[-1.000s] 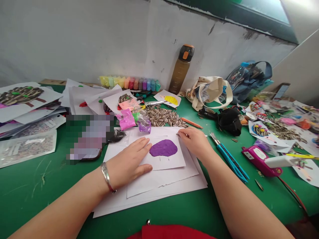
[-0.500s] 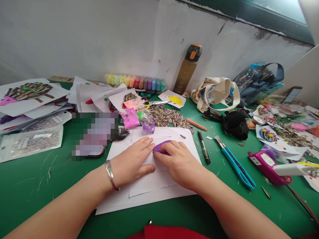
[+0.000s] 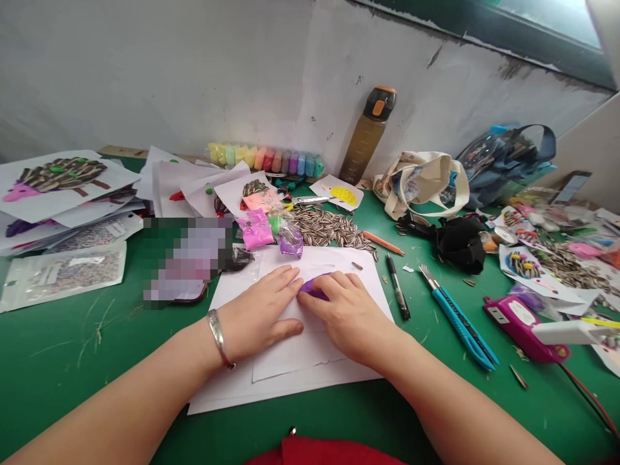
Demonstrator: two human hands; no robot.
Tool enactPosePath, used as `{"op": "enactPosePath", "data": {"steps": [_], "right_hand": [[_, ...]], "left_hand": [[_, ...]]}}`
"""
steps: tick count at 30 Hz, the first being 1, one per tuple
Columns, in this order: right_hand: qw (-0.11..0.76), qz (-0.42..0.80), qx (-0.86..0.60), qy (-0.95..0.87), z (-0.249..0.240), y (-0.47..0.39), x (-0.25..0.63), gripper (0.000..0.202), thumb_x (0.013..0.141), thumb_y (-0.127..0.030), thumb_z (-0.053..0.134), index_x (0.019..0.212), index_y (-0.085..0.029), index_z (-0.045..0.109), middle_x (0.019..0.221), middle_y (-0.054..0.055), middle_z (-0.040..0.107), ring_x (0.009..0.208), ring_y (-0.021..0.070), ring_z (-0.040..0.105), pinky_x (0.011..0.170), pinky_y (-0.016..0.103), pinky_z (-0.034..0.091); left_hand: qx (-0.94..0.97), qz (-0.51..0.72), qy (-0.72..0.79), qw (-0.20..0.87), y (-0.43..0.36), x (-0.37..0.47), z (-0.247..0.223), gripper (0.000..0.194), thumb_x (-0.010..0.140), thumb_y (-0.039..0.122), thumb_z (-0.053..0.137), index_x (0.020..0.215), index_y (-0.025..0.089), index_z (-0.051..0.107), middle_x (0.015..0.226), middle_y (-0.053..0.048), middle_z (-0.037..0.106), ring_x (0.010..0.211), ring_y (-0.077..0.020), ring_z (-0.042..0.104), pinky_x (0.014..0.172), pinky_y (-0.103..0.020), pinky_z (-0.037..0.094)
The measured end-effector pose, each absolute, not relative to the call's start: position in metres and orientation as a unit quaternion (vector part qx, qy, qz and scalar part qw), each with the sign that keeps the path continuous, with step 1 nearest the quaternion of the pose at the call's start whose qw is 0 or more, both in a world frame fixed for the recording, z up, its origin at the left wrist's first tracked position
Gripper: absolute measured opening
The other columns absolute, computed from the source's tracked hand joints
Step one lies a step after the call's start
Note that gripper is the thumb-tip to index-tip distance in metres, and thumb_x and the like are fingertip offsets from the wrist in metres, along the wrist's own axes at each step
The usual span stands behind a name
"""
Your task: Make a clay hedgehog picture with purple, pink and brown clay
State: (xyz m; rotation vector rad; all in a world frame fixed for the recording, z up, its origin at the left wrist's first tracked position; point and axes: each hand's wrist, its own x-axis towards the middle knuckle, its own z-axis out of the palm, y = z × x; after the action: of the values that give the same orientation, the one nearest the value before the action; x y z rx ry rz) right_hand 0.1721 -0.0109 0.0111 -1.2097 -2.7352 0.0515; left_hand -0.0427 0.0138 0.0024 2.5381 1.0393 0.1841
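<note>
The left hand [image 3: 261, 316] lies flat on layered white paper [image 3: 290, 360], its fingers straight, thumb apart, and grips nothing. The right hand [image 3: 356, 316] bends its fingers over the matte purple clay [image 3: 316, 286], near the left fingertips; whether it pinches, I cannot tell. Beyond both hands are heaped striped, pointed seeds [image 3: 329, 226].

Brightness is moderate, with pale glare on the pane [image 3: 547, 16] high beyond the fingers [image 3: 283, 283], to their right. Shadows beneath them are soft. Coarse pixels mask the smartphone [image 3: 191, 265] to their left; nearer, wide-angle distortion stretches the forearms [image 3: 128, 381].
</note>
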Motion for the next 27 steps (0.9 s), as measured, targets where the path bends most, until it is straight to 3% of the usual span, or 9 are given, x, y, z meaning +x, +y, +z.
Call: {"op": "enactPosePath", "data": {"steps": [10,15,21,27], "right_hand": [[0.098,0.056,-0.423,-0.899,0.017,-0.011,0.179,0.039,0.089,-0.009,0.049,0.119,-0.03,0.062,0.11,0.007,0.058,0.095,0.0224,0.046,0.084,0.038,0.032],[0.071,0.056,-0.402,-0.911,0.017,-0.01,0.179,0.033,0.09,-0.013,0.049,0.115,-0.028,0.065,0.104,0.007,0.059,0.092,0.0232,0.045,0.079,0.038,0.03],[0.105,0.1,-0.414,-0.898,0.021,-0.011,0.186,0.043,0.086,-0.005,0.049,0.117,-0.029,0.066,0.106,0.006,0.059,0.092,0.021,0.045,0.082,0.037,0.031],[0.07,0.095,-0.4,-0.909,0.02,-0.011,0.186,0.034,0.088,-0.01,0.051,0.112,-0.027,0.068,0.097,0.007,0.058,0.088,0.0211,0.043,0.078,0.037,0.031]], "left_hand": [[0.908,0.025,0.382,0.169,0.013,-0.04,0.008,0.065,0.086,0.045,0.06,0.14,0.012,0.044,0.151,-0.019,0.037,0.142,-0.0319,0.031,0.114,-0.046,0.033],[0.908,0.024,0.381,0.174,0.014,-0.04,0.007,0.066,0.087,0.045,0.059,0.141,0.011,0.042,0.152,-0.019,0.036,0.142,-0.032,0.03,0.114,-0.047,0.032],[0.906,0.02,0.383,0.179,0.014,-0.04,0.008,0.065,0.087,0.044,0.059,0.14,0.01,0.043,0.152,-0.02,0.035,0.142,-0.0326,0.03,0.114,-0.046,0.032],[0.907,0.029,0.379,0.184,0.014,-0.04,0.008,0.065,0.087,0.044,0.059,0.14,0.01,0.043,0.152,-0.02,0.036,0.142,-0.0332,0.029,0.114,-0.048,0.032]]}}
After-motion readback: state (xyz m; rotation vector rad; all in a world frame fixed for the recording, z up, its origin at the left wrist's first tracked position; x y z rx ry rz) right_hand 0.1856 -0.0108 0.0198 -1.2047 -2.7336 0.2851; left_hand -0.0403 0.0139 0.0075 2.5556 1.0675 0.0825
